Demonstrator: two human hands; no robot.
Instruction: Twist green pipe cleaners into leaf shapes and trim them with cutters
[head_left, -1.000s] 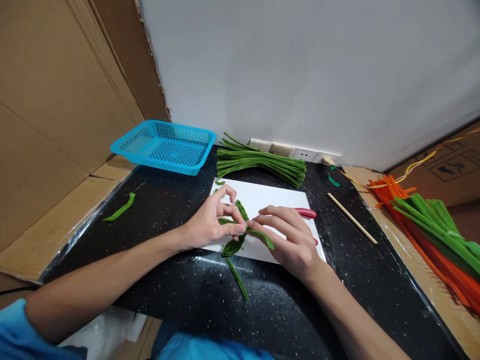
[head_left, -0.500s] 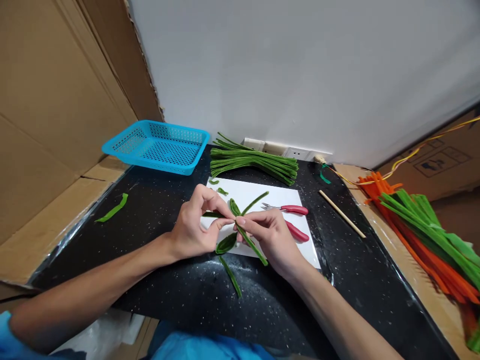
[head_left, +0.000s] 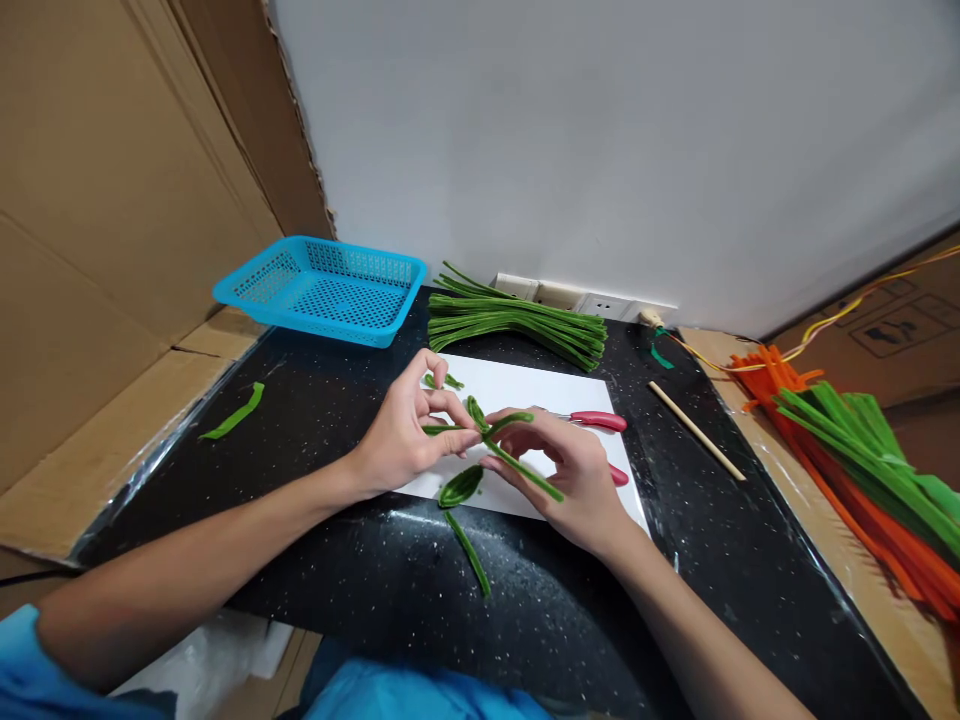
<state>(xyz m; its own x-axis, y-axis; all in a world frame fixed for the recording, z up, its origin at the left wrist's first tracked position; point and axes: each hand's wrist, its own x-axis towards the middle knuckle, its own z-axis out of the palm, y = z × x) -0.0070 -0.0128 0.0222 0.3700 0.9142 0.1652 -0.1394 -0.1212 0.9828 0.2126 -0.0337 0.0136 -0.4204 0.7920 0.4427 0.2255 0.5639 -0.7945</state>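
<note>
My left hand [head_left: 412, 430] pinches the joint of a green pipe cleaner piece [head_left: 517, 468] between thumb and forefinger. The piece has a small looped leaf at its top and loose strands pointing out right. My right hand [head_left: 574, 470] is close against it, thumb and forefinger apart on either side of the strands, the forefinger behind the upper one. Below the hands, a coiled green leaf shape [head_left: 460, 487] rests at the front edge of the white sheet [head_left: 517, 370]. A short green pipe cleaner [head_left: 468, 555] lies in front of it. Red-handled pliers [head_left: 598, 421] lie partly behind my right hand.
A bundle of green pipe cleaners [head_left: 517, 328] lies by the wall sockets. A blue basket [head_left: 322, 295] stands back left, a green strip [head_left: 234, 412] before it. Right are a wooden stick [head_left: 697, 432] and orange [head_left: 832, 490] and light green bundles [head_left: 862, 440].
My right thumb and forefinger have come apart from their pinch at the joint. The upper strand now bends lower to the right. My left hand keeps its pinch, its other fingers lifted more.
</note>
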